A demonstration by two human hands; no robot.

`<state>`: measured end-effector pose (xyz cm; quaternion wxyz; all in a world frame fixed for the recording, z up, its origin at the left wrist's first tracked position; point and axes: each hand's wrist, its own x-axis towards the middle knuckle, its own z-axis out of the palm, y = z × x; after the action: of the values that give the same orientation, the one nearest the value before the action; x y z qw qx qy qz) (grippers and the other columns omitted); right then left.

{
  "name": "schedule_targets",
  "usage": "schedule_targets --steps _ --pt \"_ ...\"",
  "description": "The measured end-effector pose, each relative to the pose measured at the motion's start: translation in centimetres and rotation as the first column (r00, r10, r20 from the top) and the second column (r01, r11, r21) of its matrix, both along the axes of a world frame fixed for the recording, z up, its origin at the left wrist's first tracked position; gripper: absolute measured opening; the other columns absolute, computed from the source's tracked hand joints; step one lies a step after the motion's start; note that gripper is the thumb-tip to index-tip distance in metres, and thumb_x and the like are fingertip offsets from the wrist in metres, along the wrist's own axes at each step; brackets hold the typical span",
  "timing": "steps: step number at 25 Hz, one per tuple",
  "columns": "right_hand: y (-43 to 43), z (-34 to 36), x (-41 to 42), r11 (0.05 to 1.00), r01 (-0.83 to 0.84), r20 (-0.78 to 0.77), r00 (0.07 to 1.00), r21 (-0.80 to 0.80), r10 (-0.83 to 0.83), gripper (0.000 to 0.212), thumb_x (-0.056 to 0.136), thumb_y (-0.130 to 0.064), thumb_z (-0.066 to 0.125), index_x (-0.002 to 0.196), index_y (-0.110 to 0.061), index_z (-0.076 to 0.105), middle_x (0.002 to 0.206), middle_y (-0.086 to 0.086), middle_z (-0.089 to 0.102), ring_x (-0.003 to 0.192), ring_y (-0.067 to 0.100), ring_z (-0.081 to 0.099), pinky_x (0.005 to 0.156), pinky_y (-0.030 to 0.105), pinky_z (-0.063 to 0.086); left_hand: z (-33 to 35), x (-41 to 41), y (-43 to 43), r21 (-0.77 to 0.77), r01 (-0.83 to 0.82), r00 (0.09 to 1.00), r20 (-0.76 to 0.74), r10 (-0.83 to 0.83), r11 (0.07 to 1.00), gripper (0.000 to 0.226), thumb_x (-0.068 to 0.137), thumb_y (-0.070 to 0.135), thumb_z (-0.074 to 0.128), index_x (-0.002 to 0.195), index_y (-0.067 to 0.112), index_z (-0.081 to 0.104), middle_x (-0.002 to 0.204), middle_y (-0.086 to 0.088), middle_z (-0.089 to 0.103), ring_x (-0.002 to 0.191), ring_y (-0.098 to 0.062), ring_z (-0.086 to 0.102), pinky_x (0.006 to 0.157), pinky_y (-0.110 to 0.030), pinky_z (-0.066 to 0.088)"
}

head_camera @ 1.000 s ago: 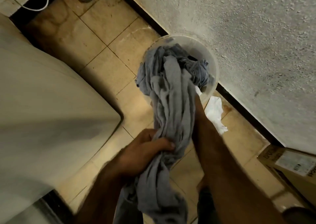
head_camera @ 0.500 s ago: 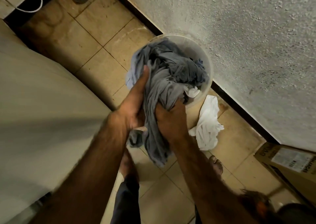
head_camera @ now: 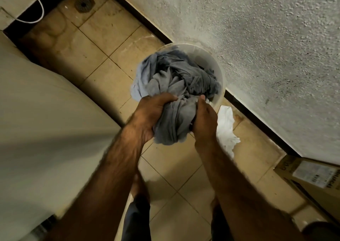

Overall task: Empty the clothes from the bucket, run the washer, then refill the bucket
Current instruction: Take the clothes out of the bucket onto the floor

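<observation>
Both the left grip point(head_camera: 150, 114) and right grip point(head_camera: 204, 121) clenched the grey garment point(head_camera: 181, 79), bunched just beyond them in the white bucket point(head_camera: 207, 57) — likely the refill step; next, its hanging tail needed tucking inside.

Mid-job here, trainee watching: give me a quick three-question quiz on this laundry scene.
1. True or false: the left hand and right hand both grip the clothes at the bucket.
2. The white cloth lies: A on the floor; B on the bucket's rim; C over the left forearm.
3. Fill in: the gripped clothes are ____ in colour.
Key: 1 true; 2 A; 3 grey.
</observation>
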<state>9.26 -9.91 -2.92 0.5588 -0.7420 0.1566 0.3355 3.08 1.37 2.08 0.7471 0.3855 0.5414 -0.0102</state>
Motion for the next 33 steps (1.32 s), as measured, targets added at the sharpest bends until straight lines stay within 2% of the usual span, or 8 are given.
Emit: schedule_targets --steps 5,9,14,19,24,26,29,33 --pt "1.3 -3.2 2.2 0.969 -0.219 -0.233 0.942 0.117 0.242 0.051 0.094 -0.041 0.067 0.140 -0.023 0.055 0.131 0.006 0.065 0.116 0.033 0.064 0.097 0.050 0.057 0.5 -3.2 0.2 -0.069 -0.003 0.989 0.144 0.013 0.998 0.057 0.082 0.048 0.074 0.129 0.017 0.064 0.125 -0.012 0.069 0.116 -0.033 0.066 0.105 -0.050 0.048" --pt "2.1 -4.4 4.6 0.930 -0.360 0.045 0.931 -0.075 0.363 0.008 0.084 -0.018 0.070 0.085 -0.015 0.077 0.097 0.009 0.074 0.101 0.035 0.068 0.100 0.053 0.054 1.1 -5.4 1.0 0.152 -0.001 0.990 -0.138 0.022 0.988 0.056 0.078 0.066 0.067 0.111 0.020 0.069 0.111 -0.004 0.075 0.102 -0.027 0.072 0.098 -0.047 0.053" --pt "3.8 -1.0 6.5 0.964 -0.265 0.113 0.958 -0.012 0.265 0.009 0.082 -0.016 0.078 0.074 -0.020 0.077 0.087 0.002 0.077 0.091 0.023 0.072 0.090 0.038 0.060 0.4 -6.2 2.2 0.402 0.173 0.892 -0.450 0.029 0.899 0.064 0.094 0.068 0.040 0.132 0.019 0.058 0.131 -0.012 0.063 0.115 -0.034 0.060 0.102 -0.048 0.049" --pt "5.7 1.9 5.8 0.970 -0.179 0.086 0.982 0.165 0.166 0.015 0.078 -0.012 0.076 0.066 -0.020 0.077 0.078 -0.002 0.077 0.086 0.023 0.074 0.074 0.031 0.060 0.3 -5.9 1.8 0.540 0.148 0.935 -0.350 0.061 0.828 0.054 0.093 0.066 0.047 0.134 0.032 0.052 0.121 0.007 0.063 0.117 -0.024 0.060 0.101 -0.046 0.051" --pt "5.2 3.0 3.2 0.836 -0.241 -0.003 0.960 0.492 0.279 0.022 0.091 0.001 0.057 0.092 -0.010 0.077 0.106 0.011 0.075 0.111 0.030 0.070 0.096 0.038 0.058 -1.2 -5.4 1.7 0.560 0.187 0.955 0.087 -0.282 0.807 0.083 0.073 0.027 0.088 0.141 0.015 0.041 0.134 0.002 0.061 0.122 -0.013 0.062 0.099 -0.038 0.055" --pt "4.1 2.6 3.3 0.802 -0.230 -0.102 0.935 0.551 0.338 0.024 0.098 -0.002 0.052 0.107 -0.012 0.072 0.118 0.015 0.072 0.111 0.029 0.070 0.094 0.038 0.058 -2.5 -5.3 1.7 0.621 0.225 0.968 -0.056 -0.243 0.751 0.069 0.075 0.022 0.085 0.133 0.019 0.048 0.124 0.007 0.066 0.113 -0.010 0.065 0.097 -0.042 0.056" --pt "3.2 1.1 3.7 0.916 -0.336 -0.043 0.934 0.219 0.353 0.018 0.099 -0.023 0.060 0.114 -0.019 0.071 0.120 0.008 0.072 0.108 0.024 0.068 0.094 0.043 0.058 -3.3 -4.7 1.7 0.746 0.226 0.971 -0.220 -0.089 0.626 0.038 0.084 0.028 0.070 0.122 0.024 0.062 0.108 0.006 0.071 0.098 -0.013 0.069 0.088 -0.044 0.059" --pt "2.0 -1.8 3.3 0.945 -0.319 -0.023 0.948 -0.076 0.318 0.030 0.092 -0.044 0.060 0.116 -0.027 0.069 0.126 0.001 0.064 0.121 0.028 0.059 0.098 0.044 0.055 -1.0 -3.4 0.2 0.802 0.112 0.979 0.012 -0.203 0.587 0.033 0.093 0.023 0.065 0.123 0.010 0.064 0.114 -0.002 0.071 0.104 -0.014 0.069 0.090 -0.042 0.059"
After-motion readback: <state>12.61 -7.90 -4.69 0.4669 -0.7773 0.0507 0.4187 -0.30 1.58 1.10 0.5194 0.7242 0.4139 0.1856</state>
